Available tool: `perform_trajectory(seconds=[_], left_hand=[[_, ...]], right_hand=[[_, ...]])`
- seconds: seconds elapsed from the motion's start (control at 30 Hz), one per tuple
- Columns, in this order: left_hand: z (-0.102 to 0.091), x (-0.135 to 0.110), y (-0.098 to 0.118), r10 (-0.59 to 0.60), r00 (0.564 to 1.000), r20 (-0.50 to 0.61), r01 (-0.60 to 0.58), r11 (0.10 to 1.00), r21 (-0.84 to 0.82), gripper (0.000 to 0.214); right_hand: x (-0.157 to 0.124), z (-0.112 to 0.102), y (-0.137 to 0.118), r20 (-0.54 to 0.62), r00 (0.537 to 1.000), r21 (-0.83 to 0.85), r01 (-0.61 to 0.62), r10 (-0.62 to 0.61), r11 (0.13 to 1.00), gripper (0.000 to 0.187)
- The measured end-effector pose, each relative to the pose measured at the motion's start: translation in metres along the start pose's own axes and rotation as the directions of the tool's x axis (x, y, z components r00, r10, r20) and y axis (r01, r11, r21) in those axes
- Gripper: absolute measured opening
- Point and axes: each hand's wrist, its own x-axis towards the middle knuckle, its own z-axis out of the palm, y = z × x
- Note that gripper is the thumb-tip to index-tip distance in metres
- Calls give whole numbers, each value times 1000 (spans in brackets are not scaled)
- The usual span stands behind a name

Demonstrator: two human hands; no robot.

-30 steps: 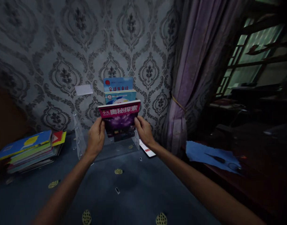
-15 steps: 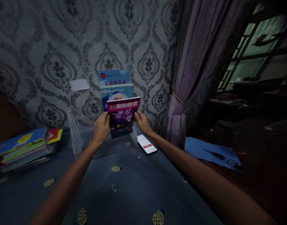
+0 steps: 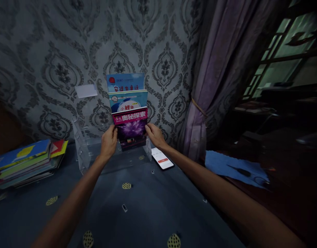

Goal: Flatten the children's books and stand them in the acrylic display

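A book with a dark purple cover and a pink title band is held upright between my two hands. My left hand grips its left edge, and my right hand pinches the right edge. Behind it stand a light-blue book and, taller at the back, a blue book. All of them are at the right end of a clear plastic rack on the table. The lower part of the rack behind the purple book is hidden.
A stack of books lies at the left of the dark patterned tablecloth. A phone with its screen lit lies right of the rack. Past the table's right edge is a blue cloth with a dark tool on it. A purple curtain hangs behind.
Both hands have moved the purple book slightly left, and it now lines up more squarely with the books behind. My grip stays on both edges.
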Motion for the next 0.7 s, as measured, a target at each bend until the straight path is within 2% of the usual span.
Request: perform_trajectory(seconds=[0.2, 0.33, 0.5, 0.7], left_hand=[[2, -3, -2, -13, 1000, 16, 12, 999, 49, 20], [8, -7, -2, -12, 999, 36, 8, 995, 102, 14], [14, -9, 2, -29, 996, 83, 12, 981, 193, 13], [15, -11, 8, -145, 969, 201, 65, 931, 358, 16]], right_hand=[[-10, 3, 4, 4, 1000, -1, 5, -5, 1000, 29], [-21, 3, 7, -70, 998, -6, 5, -5, 1000, 20], [-28, 6, 13, -144, 989, 6, -21, 22, 1000, 27], [-21, 9, 19, -159, 987, 32, -32, 36, 999, 26]])
